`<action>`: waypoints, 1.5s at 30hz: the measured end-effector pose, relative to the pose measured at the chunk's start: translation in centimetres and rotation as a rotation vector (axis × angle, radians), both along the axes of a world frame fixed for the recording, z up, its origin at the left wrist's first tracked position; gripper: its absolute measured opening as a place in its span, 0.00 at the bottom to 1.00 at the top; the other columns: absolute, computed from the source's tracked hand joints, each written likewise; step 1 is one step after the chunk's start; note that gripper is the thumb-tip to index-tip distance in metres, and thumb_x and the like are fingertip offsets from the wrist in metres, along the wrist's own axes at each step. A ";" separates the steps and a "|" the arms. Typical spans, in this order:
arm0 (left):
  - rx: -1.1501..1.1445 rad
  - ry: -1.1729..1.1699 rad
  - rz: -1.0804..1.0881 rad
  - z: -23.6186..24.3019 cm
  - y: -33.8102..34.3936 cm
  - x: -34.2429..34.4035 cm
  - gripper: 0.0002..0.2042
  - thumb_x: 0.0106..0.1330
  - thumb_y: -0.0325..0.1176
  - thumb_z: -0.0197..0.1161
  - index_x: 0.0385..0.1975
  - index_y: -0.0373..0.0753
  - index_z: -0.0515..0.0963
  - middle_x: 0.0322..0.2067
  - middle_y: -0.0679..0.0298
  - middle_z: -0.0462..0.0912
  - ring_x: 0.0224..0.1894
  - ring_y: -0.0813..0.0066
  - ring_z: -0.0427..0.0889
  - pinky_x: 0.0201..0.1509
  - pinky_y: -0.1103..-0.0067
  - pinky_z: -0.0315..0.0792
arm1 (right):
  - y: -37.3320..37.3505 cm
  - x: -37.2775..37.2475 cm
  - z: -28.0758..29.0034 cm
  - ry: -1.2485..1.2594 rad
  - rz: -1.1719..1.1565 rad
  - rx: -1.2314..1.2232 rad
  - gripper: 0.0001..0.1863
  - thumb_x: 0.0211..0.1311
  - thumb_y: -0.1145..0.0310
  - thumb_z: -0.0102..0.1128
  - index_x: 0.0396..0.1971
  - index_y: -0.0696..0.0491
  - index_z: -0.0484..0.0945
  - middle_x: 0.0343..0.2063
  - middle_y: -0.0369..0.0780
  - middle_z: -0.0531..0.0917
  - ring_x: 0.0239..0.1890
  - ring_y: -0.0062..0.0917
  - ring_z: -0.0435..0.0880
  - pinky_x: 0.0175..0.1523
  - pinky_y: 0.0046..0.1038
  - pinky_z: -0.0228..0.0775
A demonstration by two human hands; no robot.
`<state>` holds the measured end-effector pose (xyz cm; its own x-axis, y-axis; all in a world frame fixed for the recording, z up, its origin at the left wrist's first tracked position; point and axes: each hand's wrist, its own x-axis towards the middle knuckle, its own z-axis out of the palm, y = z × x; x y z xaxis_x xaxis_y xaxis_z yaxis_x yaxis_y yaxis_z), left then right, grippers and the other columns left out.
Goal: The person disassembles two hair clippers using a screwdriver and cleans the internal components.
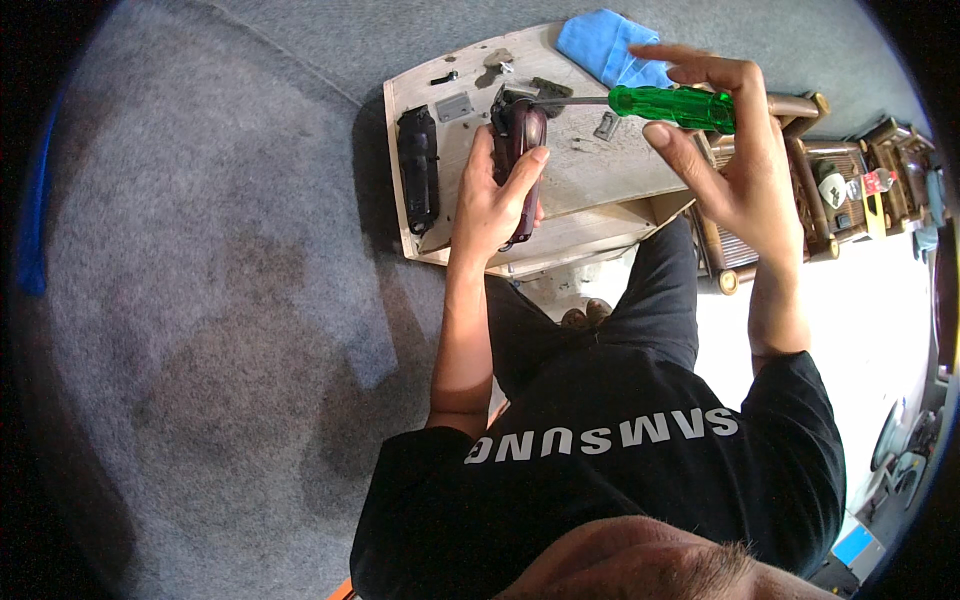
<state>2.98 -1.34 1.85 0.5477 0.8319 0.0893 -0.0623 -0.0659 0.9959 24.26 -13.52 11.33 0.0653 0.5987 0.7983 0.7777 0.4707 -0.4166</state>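
Note:
My left hand is wrapped round a dark maroon hair clipper, its thumb along the body and the blade end pointing away from me. A screwdriver with a clear green handle lies across to the clipper, its shaft tip at the blade end. The handle's butt rests against the palm side of my right hand, whose thumb and fingers are spread loosely round it. To the left, a black hair clipper lies on the pale wooden box top.
Small parts lie on the box: a grey metal plate, a small metal piece, a black piece. A folded blue cloth sits at the far edge. Bamboo furniture stands at right; grey carpet spreads left.

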 end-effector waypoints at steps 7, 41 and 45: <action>0.001 0.034 0.011 0.0 -0.1 -0.2 0.16 0.73 0.37 0.68 0.46 0.36 0.70 0.26 0.66 0.77 0.16 0.78 0.77 0.18 0.78 0.73 | -0.6 0.4 0.0 -0.094 -0.118 -0.141 0.20 0.65 0.65 0.74 0.50 0.56 0.76 0.41 0.43 0.89 0.40 0.33 0.92 0.41 0.30 0.82; 0.007 0.027 0.014 0.1 0.0 0.0 0.17 0.71 0.38 0.70 0.49 0.35 0.72 0.26 0.64 0.80 0.16 0.78 0.79 0.18 0.78 0.73 | -1.5 1.5 1.2 -0.285 -0.164 -0.172 0.23 0.64 0.55 0.73 0.43 0.59 0.77 0.27 0.42 0.88 0.27 0.26 0.89 0.30 0.27 0.78; 0.029 0.044 0.008 0.1 -0.1 -0.1 0.17 0.71 0.37 0.70 0.49 0.35 0.72 0.27 0.64 0.80 0.17 0.79 0.78 0.18 0.78 0.73 | -1.6 1.9 1.1 -0.369 -0.204 -0.202 0.22 0.65 0.55 0.73 0.42 0.59 0.77 0.28 0.42 0.89 0.27 0.25 0.89 0.29 0.26 0.76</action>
